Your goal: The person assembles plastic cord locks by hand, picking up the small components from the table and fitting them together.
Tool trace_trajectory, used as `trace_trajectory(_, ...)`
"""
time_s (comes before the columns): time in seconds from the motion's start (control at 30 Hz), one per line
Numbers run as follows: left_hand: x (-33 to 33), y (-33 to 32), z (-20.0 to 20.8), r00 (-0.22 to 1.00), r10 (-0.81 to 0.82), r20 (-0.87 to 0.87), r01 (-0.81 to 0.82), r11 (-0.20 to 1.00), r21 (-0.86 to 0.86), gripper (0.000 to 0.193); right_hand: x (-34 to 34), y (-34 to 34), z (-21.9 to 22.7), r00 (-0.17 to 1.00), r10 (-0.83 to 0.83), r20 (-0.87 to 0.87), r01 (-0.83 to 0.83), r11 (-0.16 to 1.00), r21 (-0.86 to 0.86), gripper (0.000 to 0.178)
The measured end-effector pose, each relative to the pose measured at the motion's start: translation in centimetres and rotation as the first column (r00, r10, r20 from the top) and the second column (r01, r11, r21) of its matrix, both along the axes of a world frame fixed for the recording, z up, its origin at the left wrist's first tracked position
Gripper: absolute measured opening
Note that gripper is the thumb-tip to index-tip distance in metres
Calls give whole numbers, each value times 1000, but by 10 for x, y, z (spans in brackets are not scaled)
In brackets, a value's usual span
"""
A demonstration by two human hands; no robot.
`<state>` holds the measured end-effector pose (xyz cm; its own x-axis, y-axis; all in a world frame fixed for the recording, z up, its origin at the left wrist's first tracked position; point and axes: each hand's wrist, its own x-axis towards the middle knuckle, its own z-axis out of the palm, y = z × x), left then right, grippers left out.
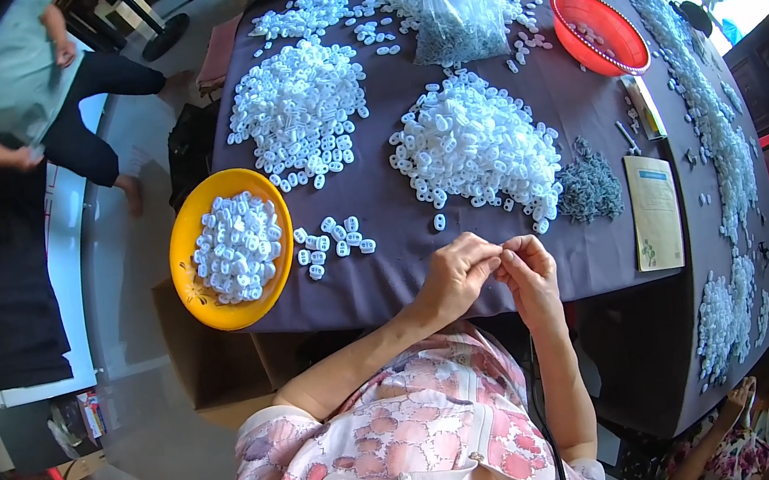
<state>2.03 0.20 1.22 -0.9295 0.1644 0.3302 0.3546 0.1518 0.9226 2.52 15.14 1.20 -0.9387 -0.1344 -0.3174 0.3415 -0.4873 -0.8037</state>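
Observation:
In front of my body, at the table's near edge, my left hand (455,279) and my right hand (532,281) meet fingertip to fingertip. Both are closed in a pinch; whatever is between the fingers is too small to make out. Just beyond them lies a big heap of small white oval plastic pieces (479,147). A tangled mound of tiny grey parts (589,184) sits to its right. Left of my hands, several loose white pieces (334,238) lie beside a yellow bowl (186,282) that holds more of them.
Farther off are another white heap (299,106), a clear plastic bag of grey parts (461,15) and a red basket (567,30). A notebook (655,216) lies at the right. White pieces (706,124) cover an adjoining table. One person (21,93) is at left, another (717,449) at lower right.

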Motion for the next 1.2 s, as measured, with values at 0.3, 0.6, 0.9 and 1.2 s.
trace_trajectory(0.3, 0, -4, 23, 826, -128, 548, -70, 943, 325, 8, 0, -15, 9, 913, -46, -406, 195, 923, 332, 5)
trace_trajectory(0.6, 2, -1, 22, 803, -187, 565, -44, 928, 369, 11, 2, -4, 11, 951, -120, -286, 164, 977, 138, 7)
trace_trajectory(0.9, 6, 2, 32, 826, -96, 555, -40, 973, 227, 12, 4, -4, 7, 947, -105, -304, 148, 981, 125, 7)
trace_trajectory(1.2, 6, 3, 38, 853, -32, 520, -39, 991, 125, 11, 5, -2, 4, 956, -89, -280, 120, 988, 96, 7)
